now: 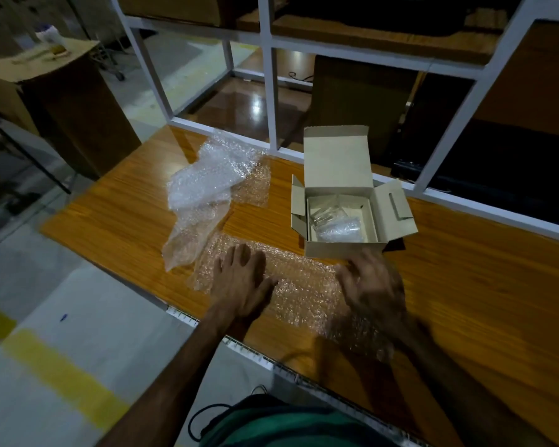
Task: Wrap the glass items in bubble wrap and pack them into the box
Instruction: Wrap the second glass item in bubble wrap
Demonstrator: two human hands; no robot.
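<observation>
A flat sheet of bubble wrap (299, 290) lies on the wooden table (465, 285) right in front of me. My left hand (241, 280) rests flat on its left part with fingers spread. My right hand (371, 282) is blurred over the sheet's right end, fingers loosely extended, just below the box. The open cardboard box (344, 245) stands behind the sheet with its lid up. Inside it lie a bubble-wrapped bundle (339, 232) and a clear glass item (325, 216).
A crumpled heap of bubble wrap (207, 188) lies at the table's back left. A white metal frame (268, 75) runs along the table's far edge. A large cardboard box (62, 101) stands on the floor to the left.
</observation>
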